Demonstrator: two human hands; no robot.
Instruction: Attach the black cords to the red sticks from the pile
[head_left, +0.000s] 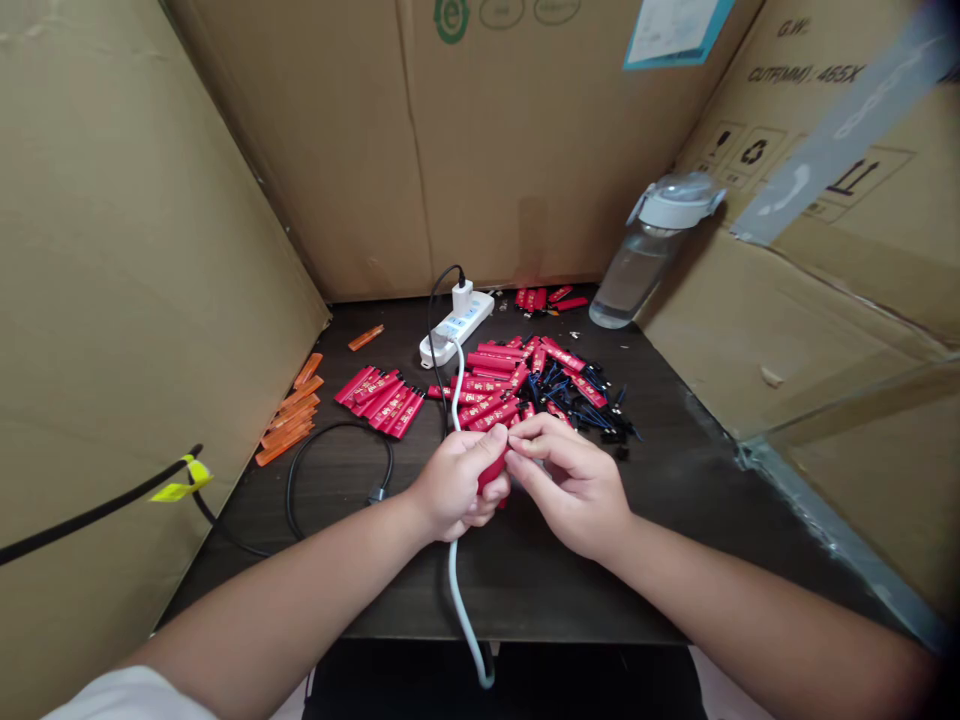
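My left hand [466, 482] is closed around a red lighter [493, 472] above the front middle of the table. My right hand [571, 478] pinches at the lighter's upper end with thumb and forefinger; whatever small part is between those fingertips is hidden. Just beyond the hands lies a pile of red lighters [491, 385] with gold print. Small black and blue lighter parts [566, 392] are heaped at the pile's right. A neat row of red lighters with black tops [381, 400] lies to the left.
Orange lighter bodies [292, 418] lie along the left cardboard wall [150, 250]. A white power strip [459, 328] holds a charger, and a white cable [457, 570] runs under my hands. At back right stands a water bottle [637, 265]. A black cable [289, 490] loops on the left.
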